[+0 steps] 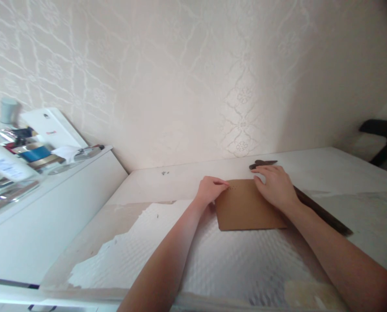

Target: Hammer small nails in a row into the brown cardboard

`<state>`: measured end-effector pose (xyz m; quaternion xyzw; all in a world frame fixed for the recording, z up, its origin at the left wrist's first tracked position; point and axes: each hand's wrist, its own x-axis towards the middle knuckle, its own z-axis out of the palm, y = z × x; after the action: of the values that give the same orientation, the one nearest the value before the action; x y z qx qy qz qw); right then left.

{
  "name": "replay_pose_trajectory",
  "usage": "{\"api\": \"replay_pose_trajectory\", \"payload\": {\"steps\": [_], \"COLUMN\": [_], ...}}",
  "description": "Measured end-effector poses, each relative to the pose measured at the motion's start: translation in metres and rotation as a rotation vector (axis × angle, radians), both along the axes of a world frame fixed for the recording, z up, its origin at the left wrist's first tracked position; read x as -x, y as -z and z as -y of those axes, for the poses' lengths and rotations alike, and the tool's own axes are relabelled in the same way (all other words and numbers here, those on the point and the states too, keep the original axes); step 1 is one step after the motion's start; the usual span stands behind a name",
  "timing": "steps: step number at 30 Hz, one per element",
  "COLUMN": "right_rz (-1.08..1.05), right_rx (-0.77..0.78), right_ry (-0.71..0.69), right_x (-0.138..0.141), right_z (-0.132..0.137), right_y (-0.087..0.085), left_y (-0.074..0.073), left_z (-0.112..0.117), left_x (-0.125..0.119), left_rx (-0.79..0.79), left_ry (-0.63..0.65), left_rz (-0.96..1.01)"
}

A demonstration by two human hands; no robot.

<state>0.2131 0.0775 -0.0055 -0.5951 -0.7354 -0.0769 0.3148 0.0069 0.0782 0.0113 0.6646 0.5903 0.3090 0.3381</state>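
A brown, flat board (245,208), looking like cardboard, lies on the white table. My left hand (210,189) is at its upper left corner, thumb and forefinger pinched together over it; whatever they hold is too small to make out. Small dark specks (233,188) dot the board beside those fingertips. Over the right edge of the board rests my right hand (275,187), thumb apart from the fingers and nothing visible in it. Just beyond its fingertips lies a dark tool (265,163) whose kind I cannot tell.
A long dark strip (326,212) lies right of my right hand. Tiny dark bits (164,173) sit near the wall. A torn whitish covering (128,247) spreads over the tabletop. On the left, a white cabinet (69,208) carries a white box (52,128) and clutter.
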Motion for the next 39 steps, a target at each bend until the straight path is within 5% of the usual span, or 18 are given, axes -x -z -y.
{"api": "replay_pose_trajectory", "payload": {"steps": [4,11,21,24,31,39], "right_rz": [0.034,0.125,0.058,0.039,0.128,0.164], "right_rx": [0.008,0.109,0.124,0.027,-0.041,0.002], "right_ry": [0.059,0.393,0.387,0.304,-0.151,-0.194], "right_x": [-0.002,-0.019,-0.02,-0.016,-0.006,-0.004], "right_z": [0.003,0.007,0.008,0.013,0.022,0.024], "right_y": [-0.003,0.002,-0.009,-0.019,-0.025,-0.025], "left_y": [0.0,0.002,0.011,0.007,0.003,0.003], "left_z": [0.001,-0.001,-0.008,-0.006,-0.006,-0.005], "left_x": [0.002,0.003,0.004,0.004,0.005,0.005], "left_rx": [0.006,0.009,0.004,0.013,0.024,0.019], "left_ry": [0.008,0.009,-0.01,-0.023,-0.053,-0.067], "left_rz": [-0.001,-0.004,0.085,0.099,0.1,0.125]}}
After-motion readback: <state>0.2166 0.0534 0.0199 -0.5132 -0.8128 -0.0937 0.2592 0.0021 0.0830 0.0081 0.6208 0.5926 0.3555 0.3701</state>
